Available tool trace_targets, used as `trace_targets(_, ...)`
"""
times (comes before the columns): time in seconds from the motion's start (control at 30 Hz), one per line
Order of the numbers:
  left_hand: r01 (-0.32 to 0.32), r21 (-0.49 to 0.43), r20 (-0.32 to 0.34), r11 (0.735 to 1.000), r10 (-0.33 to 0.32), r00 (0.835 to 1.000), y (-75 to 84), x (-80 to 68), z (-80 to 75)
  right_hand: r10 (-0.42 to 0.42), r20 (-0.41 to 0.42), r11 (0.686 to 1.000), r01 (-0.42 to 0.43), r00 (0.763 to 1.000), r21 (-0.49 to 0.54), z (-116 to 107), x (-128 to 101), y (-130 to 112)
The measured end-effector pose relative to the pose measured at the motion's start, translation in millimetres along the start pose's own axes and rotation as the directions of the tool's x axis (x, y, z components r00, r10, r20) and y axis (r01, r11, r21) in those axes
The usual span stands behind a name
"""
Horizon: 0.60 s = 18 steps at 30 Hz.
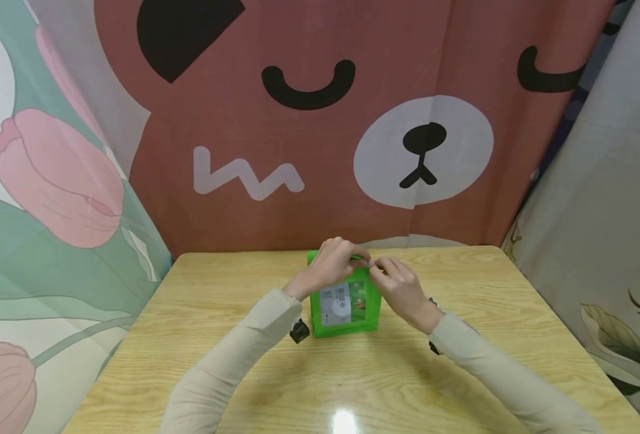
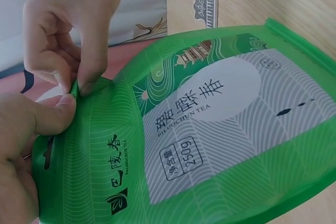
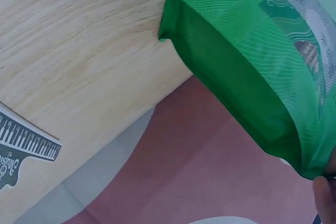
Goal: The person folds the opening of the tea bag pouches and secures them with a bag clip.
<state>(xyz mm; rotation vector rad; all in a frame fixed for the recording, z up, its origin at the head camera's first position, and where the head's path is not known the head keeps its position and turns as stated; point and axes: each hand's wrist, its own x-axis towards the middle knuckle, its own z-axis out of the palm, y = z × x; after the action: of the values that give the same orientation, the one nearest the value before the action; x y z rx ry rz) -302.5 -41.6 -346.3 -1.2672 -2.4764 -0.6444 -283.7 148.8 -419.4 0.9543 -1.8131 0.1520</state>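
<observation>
A green pouch of tea (image 1: 371, 310) with a grey label panel stands on the wooden table, its printed front turned toward me. My left hand (image 1: 333, 262) grips its top edge, thumb on the front near the hanger slot. Against the top right part of the pouch, my right hand (image 1: 401, 289) pinches the edge between thumb and fingers. The left wrist view has both the left hand (image 2: 26, 140) and the right hand (image 2: 73, 19) meeting at that edge, fingertips close together. In the right wrist view the pouch's green side fold (image 3: 236, 93) shows, and only fingertips (image 3: 323, 200) appear at the lower right.
The table (image 1: 233, 277) reaches back to a curtain (image 1: 320, 223) with a bear print. A flowered curtain (image 1: 54, 181) hangs on the left, another cloth (image 1: 586, 211) on the right. A flat grey piece with piano keys (image 3: 31, 145) lies on the table near its edge.
</observation>
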Motion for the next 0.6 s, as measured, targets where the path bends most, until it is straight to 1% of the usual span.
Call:
trace_targets(0.17,0.012,-0.002,-0.003,1.0,-0.012,1.0,-0.3,-1.0,0.2,0.026,0.068,1.0,-0.027,0.997,0.006,-6,3,0)
trace_targets(0.33,0.024,0.006,-0.014,1.0,-0.024,1.0,-1.7,-1.3,-0.3,0.022,0.092,0.999,-0.025,0.996,0.026,-8,7,-1)
trace_targets(0.47,0.028,0.017,0.01,0.999,-0.028,1.0,-1.3,-0.4,-1.0,0.002,0.025,0.999,-0.003,1.0,0.051,-3,7,-1)
trace_targets(0.6,0.035,0.033,0.062,0.999,-0.037,0.997,0.5,0.4,-2.5,-0.014,-0.053,0.999,0.016,0.999,0.047,2,6,-2)
